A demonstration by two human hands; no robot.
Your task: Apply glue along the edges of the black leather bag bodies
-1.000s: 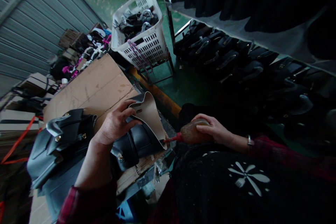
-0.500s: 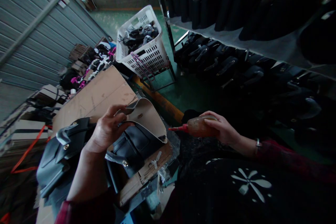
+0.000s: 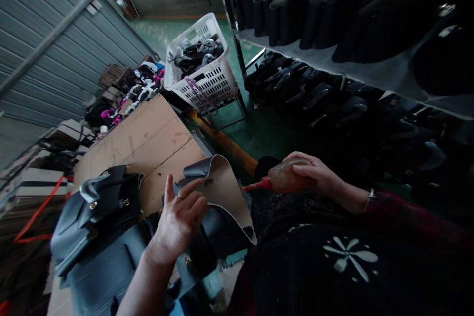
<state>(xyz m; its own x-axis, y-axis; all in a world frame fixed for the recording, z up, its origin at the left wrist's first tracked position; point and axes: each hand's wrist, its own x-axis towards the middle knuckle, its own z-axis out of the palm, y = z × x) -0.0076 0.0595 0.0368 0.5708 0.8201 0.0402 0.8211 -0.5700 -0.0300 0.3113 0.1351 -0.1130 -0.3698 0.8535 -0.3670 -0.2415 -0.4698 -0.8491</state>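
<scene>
Below the upper-left metal wall (image 3: 37, 24), cardboard (image 3: 140, 128) covers the worktable; lower centre, the left hand's (image 3: 181, 222) fingers spread loosely, their grip unclear. Upper centre, a white basket (image 3: 215, 84) holds dark pieces (image 3: 198, 53); below, the gaping black bag (image 3: 224, 227) has shifted rightward. Right of centre, the right hand (image 3: 322, 175) clasps an amber bottle (image 3: 291, 177).

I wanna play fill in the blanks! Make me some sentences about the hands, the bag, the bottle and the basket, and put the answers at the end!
1. The right hand holds an orange-brown, see-through bottle, whose pointed nozzle is coloured ____.
2. The hand seen in front of the black bag with a pale lining is the person's ____ one.
3. The slotted plastic basket is coloured ____.
4. The flat brown sheet is made of ____.

Missing words: red; left; white; cardboard.
</scene>
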